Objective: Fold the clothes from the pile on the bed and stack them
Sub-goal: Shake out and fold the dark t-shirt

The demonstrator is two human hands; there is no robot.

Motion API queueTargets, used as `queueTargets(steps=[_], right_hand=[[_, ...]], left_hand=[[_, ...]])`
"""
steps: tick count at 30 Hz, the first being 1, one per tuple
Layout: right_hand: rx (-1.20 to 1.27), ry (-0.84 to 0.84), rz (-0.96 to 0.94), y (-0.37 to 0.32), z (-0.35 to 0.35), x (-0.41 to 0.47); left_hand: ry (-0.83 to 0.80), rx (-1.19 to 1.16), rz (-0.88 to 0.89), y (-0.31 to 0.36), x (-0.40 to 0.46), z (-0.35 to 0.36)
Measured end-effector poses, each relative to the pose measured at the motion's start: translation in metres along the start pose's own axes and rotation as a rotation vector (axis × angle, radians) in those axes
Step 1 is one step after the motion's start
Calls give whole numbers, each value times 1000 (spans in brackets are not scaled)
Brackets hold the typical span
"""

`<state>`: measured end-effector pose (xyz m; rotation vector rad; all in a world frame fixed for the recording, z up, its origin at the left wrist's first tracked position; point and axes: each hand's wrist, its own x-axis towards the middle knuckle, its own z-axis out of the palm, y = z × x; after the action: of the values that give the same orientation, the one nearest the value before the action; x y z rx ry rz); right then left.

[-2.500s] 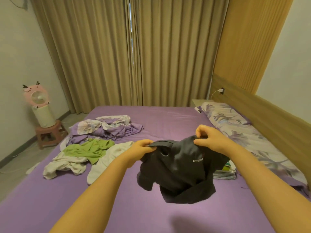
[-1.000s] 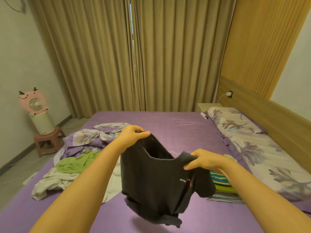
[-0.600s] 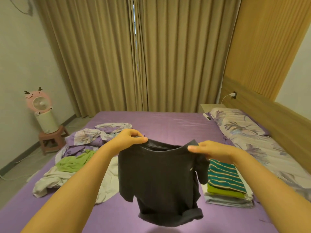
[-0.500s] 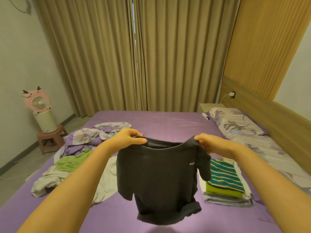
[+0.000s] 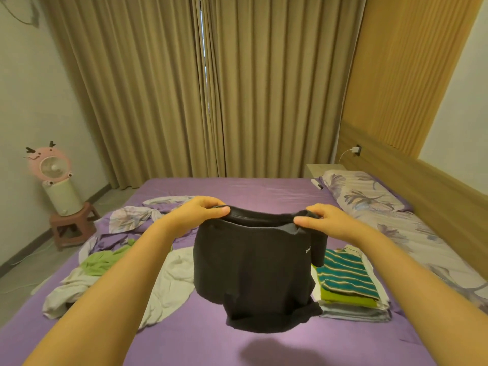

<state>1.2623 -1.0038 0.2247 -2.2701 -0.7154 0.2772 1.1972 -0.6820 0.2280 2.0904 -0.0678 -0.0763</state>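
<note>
A black T-shirt (image 5: 250, 270) hangs in the air above the purple bed (image 5: 237, 188). My left hand (image 5: 203, 210) pinches its left shoulder and my right hand (image 5: 320, 220) pinches the right shoulder, so the neck opening sags between them. Its hem is bunched and clear of the sheet. To the left lies the unfolded pile (image 5: 111, 262): green, white and floral purple clothes. A folded stack (image 5: 348, 286) with a teal striped garment on top sits at the right, partly hidden by the shirt.
Floral pillows (image 5: 364, 199) line the wooden headboard (image 5: 435, 196) on the right. A pink fan (image 5: 50, 165) stands on a small stool (image 5: 71, 225) by the left wall. Curtains cover the far wall. A bedside table (image 5: 322, 169) is at the far right corner.
The crumpled shirt has been shaken out and now hangs full length from both shoulders. My hands have spread apart and levelled. The view tilted down, showing the folded stack.
</note>
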Motion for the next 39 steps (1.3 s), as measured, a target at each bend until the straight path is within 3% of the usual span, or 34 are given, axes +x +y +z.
queueTargets(steps=[5, 12, 16, 19, 21, 25, 28, 34, 39], right_hand=[[152, 134, -83, -10, 3, -2], [21, 233, -140, -17, 10, 0], [314, 44, 2, -23, 7, -9], [344, -208, 108, -23, -3, -13], [330, -278, 113, -19, -7, -17], [314, -161, 98, -10, -4, -22], [239, -43, 104, -6, -1, -19], [224, 34, 120, -10, 7, -13], [154, 57, 78, -17, 7, -13]], left_hand=[[71, -24, 8, -1, 0, 5], [171, 52, 56, 0, 1, 11], [230, 79, 85, -3, -3, 5], [239, 95, 60, -9, -5, -2], [184, 64, 37, -11, -8, -7], [-32, 1, 13, -10, -20, -21], [-100, 22, 13, -7, -24, -22], [81, 181, 58, -9, -20, -11], [204, 139, 59, -18, -13, -7]])
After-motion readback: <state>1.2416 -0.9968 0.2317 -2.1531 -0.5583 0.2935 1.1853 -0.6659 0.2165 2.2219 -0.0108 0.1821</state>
